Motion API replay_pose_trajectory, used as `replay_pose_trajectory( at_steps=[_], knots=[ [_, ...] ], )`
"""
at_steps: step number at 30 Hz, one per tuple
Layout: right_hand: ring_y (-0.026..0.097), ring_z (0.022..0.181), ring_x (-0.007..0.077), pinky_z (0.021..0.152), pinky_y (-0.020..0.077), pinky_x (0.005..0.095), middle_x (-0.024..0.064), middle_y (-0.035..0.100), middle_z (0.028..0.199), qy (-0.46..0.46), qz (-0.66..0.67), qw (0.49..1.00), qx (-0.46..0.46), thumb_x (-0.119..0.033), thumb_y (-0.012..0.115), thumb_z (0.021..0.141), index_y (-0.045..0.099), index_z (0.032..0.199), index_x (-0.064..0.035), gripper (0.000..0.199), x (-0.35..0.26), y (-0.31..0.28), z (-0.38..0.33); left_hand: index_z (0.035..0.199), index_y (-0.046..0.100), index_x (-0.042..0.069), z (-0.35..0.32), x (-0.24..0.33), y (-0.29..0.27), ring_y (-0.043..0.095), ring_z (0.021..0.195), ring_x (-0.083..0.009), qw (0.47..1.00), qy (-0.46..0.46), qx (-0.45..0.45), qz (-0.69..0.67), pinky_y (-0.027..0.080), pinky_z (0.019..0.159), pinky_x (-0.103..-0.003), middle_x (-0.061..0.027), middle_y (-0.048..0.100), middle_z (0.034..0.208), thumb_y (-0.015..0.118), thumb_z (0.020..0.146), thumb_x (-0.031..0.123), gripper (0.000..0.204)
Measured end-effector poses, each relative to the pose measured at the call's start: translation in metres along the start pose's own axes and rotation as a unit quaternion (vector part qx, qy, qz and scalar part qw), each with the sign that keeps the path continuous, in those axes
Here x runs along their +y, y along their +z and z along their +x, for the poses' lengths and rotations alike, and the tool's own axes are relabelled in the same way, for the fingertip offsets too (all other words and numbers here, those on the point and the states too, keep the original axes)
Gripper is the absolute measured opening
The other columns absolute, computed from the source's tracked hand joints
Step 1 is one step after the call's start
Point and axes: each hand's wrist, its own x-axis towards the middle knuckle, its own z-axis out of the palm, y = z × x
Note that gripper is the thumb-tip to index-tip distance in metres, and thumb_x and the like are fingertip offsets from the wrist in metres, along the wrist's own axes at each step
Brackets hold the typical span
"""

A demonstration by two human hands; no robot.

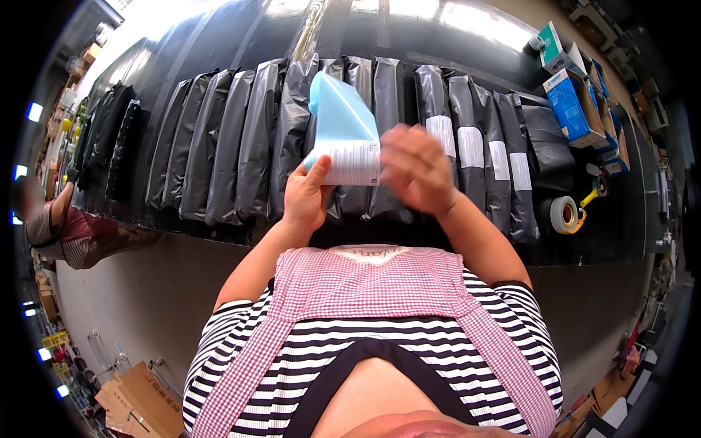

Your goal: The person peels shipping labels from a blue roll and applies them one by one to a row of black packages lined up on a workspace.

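Note:
My left hand (305, 196) grips the lower left corner of a light blue backing sheet (340, 120) that carries a white printed label (354, 163) at its bottom. My right hand (416, 169) is blurred at the label's right edge, fingers curled against it. Both hands are raised above a long row of dark grey plastic mailer bags (255, 142) lying side by side on a black table (219, 36). Several bags at the right of the row, such as a labelled bag (470, 146), have white labels stuck on them; those to the left are bare.
Blue and white boxes (571, 102) stand at the table's right end, with a tape roll (562, 214) on a yellow dispenser near the front edge. Another person (66, 226) in a striped top works at the far left. Flattened cardboard (139, 401) lies on the floor, lower left.

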Motion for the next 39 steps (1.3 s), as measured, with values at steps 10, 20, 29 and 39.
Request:
replay_pose_trajectory(
  at_steps=[10, 20, 29, 39],
  knots=[
    [0.057, 0.114, 0.0306, 0.096, 0.0496, 0.0379, 0.0122, 0.055, 0.129, 0.215, 0.229, 0.949, 0.001, -0.011, 0.083, 0.068, 0.063, 0.125, -0.0162, 0.06, -0.036, 0.018, 0.006, 0.113, 0.061, 0.002, 0.005, 0.014, 0.006, 0.062, 0.084, -0.0123, 0.941, -0.027, -0.124, 0.314, 0.052, 0.079, -0.029, -0.0043, 0.067, 0.094, 0.066, 0.087, 0.001, 0.026],
    [0.058, 0.116, 0.0268, 0.098, 0.0471, 0.0379, 0.0085, 0.063, 0.125, 0.219, 0.239, 0.945, 0.055, -0.012, 0.078, 0.075, 0.067, 0.118, -0.0082, 0.045, -0.044, 0.016, 0.006, 0.105, 0.067, 0.0, -0.002, 0.005, 0.003, 0.061, 0.098, -0.0169, 0.923, 0.149, -0.157, 0.319, 0.05, 0.083, -0.029, -0.0051, 0.055, 0.113, 0.069, 0.084, 0.001, 0.021],
    [0.063, 0.106, 0.0241, 0.093, 0.0487, 0.0351, 0.0093, 0.069, 0.112, 0.237, 0.29, 0.926, 0.035, -0.012, 0.072, 0.083, 0.072, 0.104, -0.0052, 0.022, -0.03, 0.022, 0.01, 0.105, 0.068, 0.004, -0.005, 0.005, 0.0, 0.06, 0.099, -0.0207, 0.875, 0.185, -0.102, 0.435, 0.049, 0.087, -0.031, -0.0074, 0.056, 0.11, 0.072, 0.082, 0.002, 0.024],
    [0.063, 0.083, 0.0135, 0.067, 0.054, 0.028, 0.0054, 0.065, 0.095, 0.484, 0.514, 0.685, 0.178, -0.038, 0.065, 0.092, 0.064, 0.108, -0.0031, 0.039, 0.096, -0.038, 0.06, 0.108, 0.063, 0.001, 0.006, 0.005, -0.044, 0.064, 0.089, -0.0163, 0.962, -0.015, 0.0, 0.273, 0.054, 0.081, -0.031, -0.0056, 0.065, 0.102, 0.068, 0.089, 0.01, 0.021]
  ],
)
